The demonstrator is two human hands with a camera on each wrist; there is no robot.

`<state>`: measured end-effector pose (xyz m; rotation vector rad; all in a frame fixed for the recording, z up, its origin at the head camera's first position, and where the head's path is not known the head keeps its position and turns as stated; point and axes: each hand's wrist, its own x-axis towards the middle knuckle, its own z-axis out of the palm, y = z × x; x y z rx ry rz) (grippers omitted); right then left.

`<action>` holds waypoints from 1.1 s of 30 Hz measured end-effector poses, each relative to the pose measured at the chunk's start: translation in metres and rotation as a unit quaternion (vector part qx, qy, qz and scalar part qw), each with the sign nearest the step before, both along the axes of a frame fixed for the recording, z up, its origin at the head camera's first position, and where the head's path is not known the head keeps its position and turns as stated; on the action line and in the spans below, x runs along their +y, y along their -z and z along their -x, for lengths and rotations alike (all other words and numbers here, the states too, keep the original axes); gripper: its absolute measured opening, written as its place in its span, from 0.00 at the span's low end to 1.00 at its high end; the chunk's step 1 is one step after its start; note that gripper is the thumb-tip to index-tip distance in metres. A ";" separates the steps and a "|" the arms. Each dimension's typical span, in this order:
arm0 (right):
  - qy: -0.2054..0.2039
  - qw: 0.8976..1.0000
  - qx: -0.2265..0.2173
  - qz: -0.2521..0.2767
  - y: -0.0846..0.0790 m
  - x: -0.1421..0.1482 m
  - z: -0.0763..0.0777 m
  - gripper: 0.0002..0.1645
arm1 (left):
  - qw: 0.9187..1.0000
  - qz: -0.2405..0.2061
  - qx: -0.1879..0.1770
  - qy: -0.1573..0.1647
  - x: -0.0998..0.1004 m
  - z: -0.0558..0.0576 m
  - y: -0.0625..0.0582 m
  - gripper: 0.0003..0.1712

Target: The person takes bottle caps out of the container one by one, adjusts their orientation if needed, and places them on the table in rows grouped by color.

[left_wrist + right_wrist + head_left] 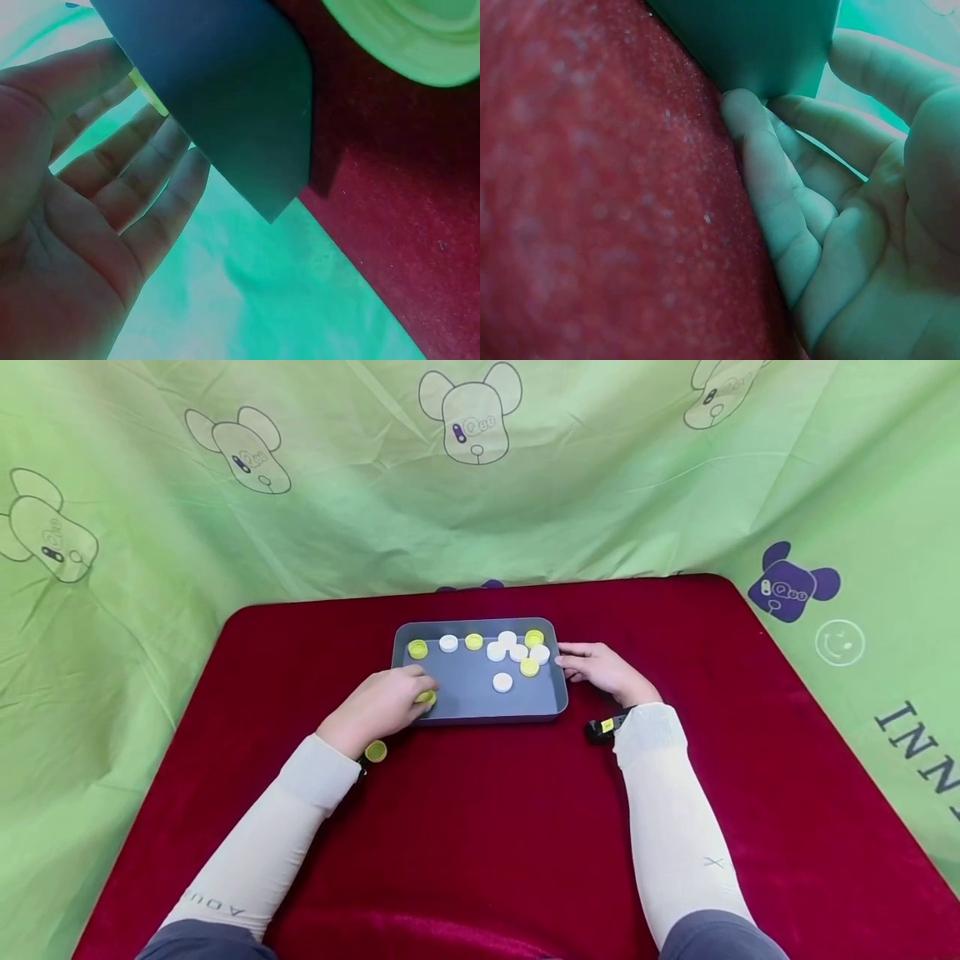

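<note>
A grey rectangular tray point(480, 693) lies on the table with several white bottle caps point(502, 682) and yellow bottle caps point(474, 642) in it. My left hand point(386, 700) reaches over the tray's front left corner and pinches a yellow bottle cap point(427, 697) inside. From the left wrist view, the tray wall point(240, 112) hides most of that cap and the fingertips. At the tray's right side, my right hand point(603, 670) rests its extended fingers against the outer wall. The right wrist view shows those fingers point(769, 172) low beside the tray wall point(757, 45), close to the cloth.
Another yellow bottle cap point(376, 751) lies on the red cloth point(480, 827), outside the tray and beside the left wrist. A black wrist device point(600, 730) sits at the right cuff. Green printed fabric point(360, 527) hangs behind and beside the table.
</note>
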<state>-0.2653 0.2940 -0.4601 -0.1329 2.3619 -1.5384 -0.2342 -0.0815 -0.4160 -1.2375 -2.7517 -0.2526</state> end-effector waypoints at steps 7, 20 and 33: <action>-0.002 1.000 0.000 -0.002 0.003 0.001 0.000 0.33 | 1.000 0.005 0.004 -0.001 -0.006 -0.008 -0.002 0.11; -0.001 1.000 -0.003 0.003 0.000 0.001 -0.001 0.34 | 1.000 0.001 0.024 -0.005 -0.017 -0.021 -0.006 0.12; 0.003 1.000 -0.004 0.001 0.006 0.001 0.002 0.34 | 0.999 -0.024 0.026 -0.003 -0.027 -0.033 -0.004 0.13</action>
